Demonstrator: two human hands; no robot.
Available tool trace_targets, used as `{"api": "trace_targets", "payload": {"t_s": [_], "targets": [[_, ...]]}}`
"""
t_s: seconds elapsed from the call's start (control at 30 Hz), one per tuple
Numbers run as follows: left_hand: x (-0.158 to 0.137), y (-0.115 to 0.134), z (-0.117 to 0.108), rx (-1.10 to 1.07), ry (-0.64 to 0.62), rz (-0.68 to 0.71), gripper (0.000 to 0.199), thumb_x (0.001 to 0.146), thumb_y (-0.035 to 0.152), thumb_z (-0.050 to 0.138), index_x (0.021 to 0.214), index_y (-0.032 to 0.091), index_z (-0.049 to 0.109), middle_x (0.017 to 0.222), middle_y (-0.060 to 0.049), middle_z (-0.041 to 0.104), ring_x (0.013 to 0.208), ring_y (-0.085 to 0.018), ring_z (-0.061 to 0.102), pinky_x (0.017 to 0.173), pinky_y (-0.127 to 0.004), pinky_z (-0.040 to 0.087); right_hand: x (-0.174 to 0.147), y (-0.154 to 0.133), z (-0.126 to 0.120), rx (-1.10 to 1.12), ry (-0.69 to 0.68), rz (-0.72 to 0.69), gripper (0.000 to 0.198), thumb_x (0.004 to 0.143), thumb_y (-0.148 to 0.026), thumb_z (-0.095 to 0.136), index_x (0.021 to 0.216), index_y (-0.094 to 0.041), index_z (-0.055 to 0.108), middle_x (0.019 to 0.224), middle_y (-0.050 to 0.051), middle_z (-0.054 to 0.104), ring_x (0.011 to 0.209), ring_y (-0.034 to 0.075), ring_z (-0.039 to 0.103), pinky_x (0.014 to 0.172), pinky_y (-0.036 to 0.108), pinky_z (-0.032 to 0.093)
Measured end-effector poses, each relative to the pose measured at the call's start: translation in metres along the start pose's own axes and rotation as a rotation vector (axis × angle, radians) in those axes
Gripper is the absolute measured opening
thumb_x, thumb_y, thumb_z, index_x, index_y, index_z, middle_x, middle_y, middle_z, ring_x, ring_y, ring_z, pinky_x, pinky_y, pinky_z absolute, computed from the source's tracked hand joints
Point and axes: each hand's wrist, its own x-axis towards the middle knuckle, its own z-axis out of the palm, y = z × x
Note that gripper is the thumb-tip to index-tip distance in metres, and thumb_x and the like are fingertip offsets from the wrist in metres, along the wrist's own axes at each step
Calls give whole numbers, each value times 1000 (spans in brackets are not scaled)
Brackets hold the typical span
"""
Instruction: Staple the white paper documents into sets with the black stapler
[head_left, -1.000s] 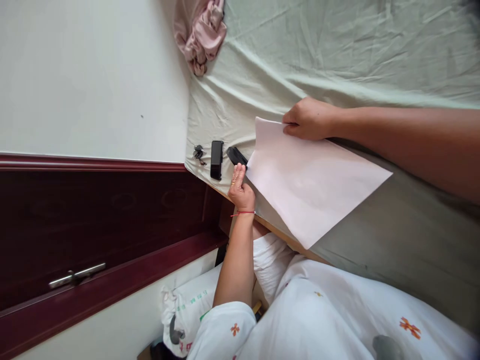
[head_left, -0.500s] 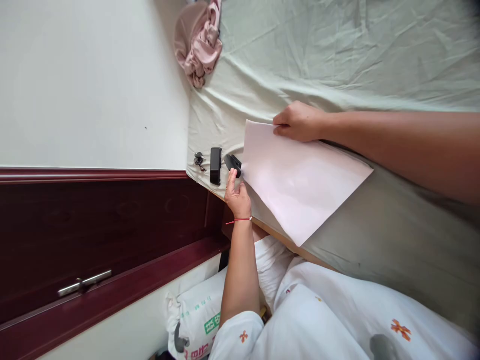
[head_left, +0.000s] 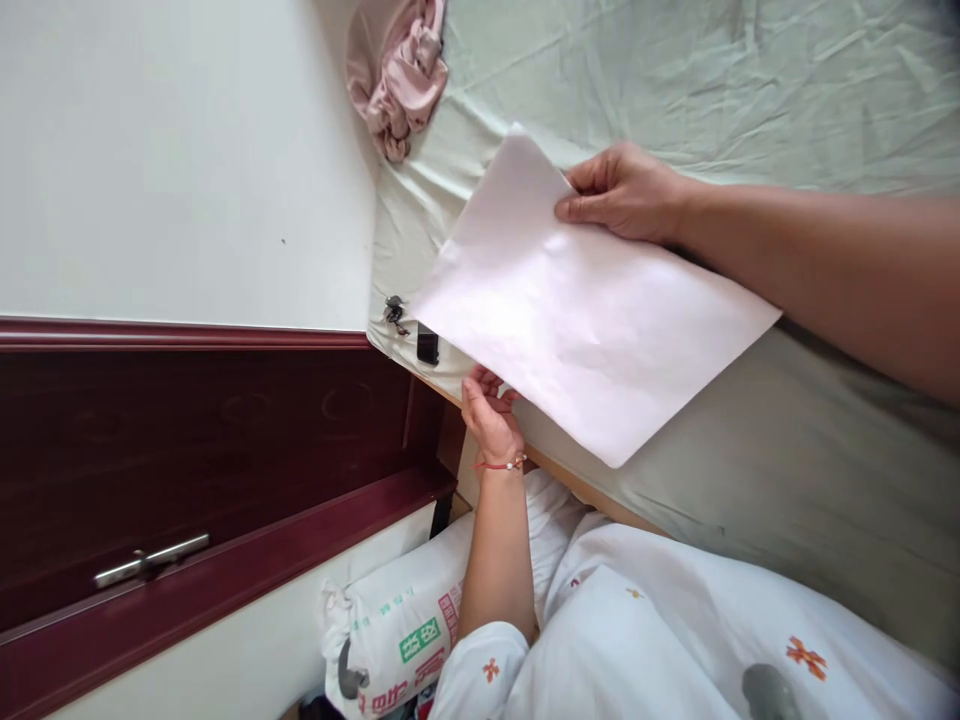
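My right hand (head_left: 626, 192) is closed on the upper edge of a sheet of white paper (head_left: 592, 330), thumb on top and fingers beneath. The paper is raised and tilted over the bed. My left hand (head_left: 493, 410), with a red string bracelet (head_left: 502, 463) at the wrist, is at the paper's lower left edge. Its palm is turned up, its fingers are loosely apart and partly under the paper. I cannot tell whether they touch it. A black rectangular block (head_left: 427, 346) lies left of that hand, its upper part covered by the sheet.
Small dark keys (head_left: 394, 314) lie by the bed's corner. A pink crumpled cloth (head_left: 405, 85) rests farther back on the green bedsheet (head_left: 712, 110). A dark red cabinet (head_left: 187, 440) with a metal handle (head_left: 152, 560) stands at left. Below is a white printed sack (head_left: 397, 610).
My right hand has lifted the paper and moved it up and left, covering the smaller black object. My left hand has drawn back from that object and turned palm up.
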Motion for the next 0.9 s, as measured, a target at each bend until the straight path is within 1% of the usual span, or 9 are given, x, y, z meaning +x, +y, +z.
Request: {"api": "trace_targets", "payload": {"t_s": [0.07, 0.13, 0.2, 0.3, 0.37, 0.53, 0.67, 0.8, 0.9], "targets": [[-7, 9, 6, -80, -104, -28, 70, 96, 82, 40, 115, 22, 71, 114, -13, 76, 116, -26, 73, 89, -33, 62, -1, 2, 1, 53, -43, 6, 11, 98, -21, 65, 95, -12, 72, 78, -2, 62, 66, 8, 50, 58, 22, 37], [-14, 18, 13, -135, -207, -33, 77, 97, 83, 29, 119, 24, 73, 120, -13, 76, 127, -28, 70, 104, -40, 60, -3, 1, 4, 71, -86, 10, 12, 98, -21, 65, 95, -13, 74, 78, -1, 63, 64, 8, 50, 57, 22, 37], [-19, 24, 19, -187, -254, -53, 70, 100, 79, 33, 123, 26, 72, 123, -11, 76, 133, -29, 67, 112, -43, 57, -5, -1, 6, 80, -115, 1, 13, 98, -23, 66, 93, -15, 74, 77, -1, 63, 63, 8, 48, 56, 22, 37], [-21, 27, 25, -242, -267, -133, 50, 99, 66, 52, 122, 26, 72, 123, -9, 77, 137, -28, 65, 119, -43, 53, -6, -4, 8, 97, -119, -28, 12, 97, -21, 65, 92, -14, 73, 77, -2, 62, 64, 7, 49, 58, 21, 39], [-20, 27, 26, -217, -256, -161, 45, 94, 62, 61, 117, 25, 73, 120, -8, 77, 138, -28, 64, 119, -43, 53, -5, -5, 8, 95, -104, -42, 12, 97, -18, 63, 94, -12, 72, 77, -4, 60, 66, 6, 49, 61, 20, 40], [-18, 28, 23, -147, -236, -163, 53, 86, 71, 65, 110, 25, 74, 119, -9, 78, 137, -30, 65, 113, -44, 56, -3, -4, 7, 8, -64, -47, 14, 98, -18, 63, 86, -11, 67, 72, -6, 51, 65, 5, 42, 59, 20, 33], [-18, 19, 22, -200, -192, -309, 43, 69, 52, 91, 93, 20, 74, 104, -7, 80, 118, -26, 74, 105, -39, 59, -4, -4, 6, -50, -43, -45, 22, 97, -18, 64, 76, -13, 61, 67, -6, 43, 63, 6, 36, 57, 23, 28], [-17, 10, 21, -184, -155, -343, 42, 61, 45, 99, 81, 18, 74, 85, -2, 78, 91, -19, 76, 92, -33, 61, -6, -2, 6, -6, -64, -50, 16, 98, -24, 64, 86, -13, 68, 74, -3, 55, 65, 7, 43, 59, 22, 34], [-12, 7, 18, -151, -125, -236, 43, 64, 48, 98, 87, 19, 77, 88, -1, 79, 90, -18, 76, 91, -32, 61, -6, -1, 6, 63, -116, -35, 14, 94, -30, 70, 93, -17, 73, 83, 0, 68, 70, 10, 54, 62, 24, 44]]}}
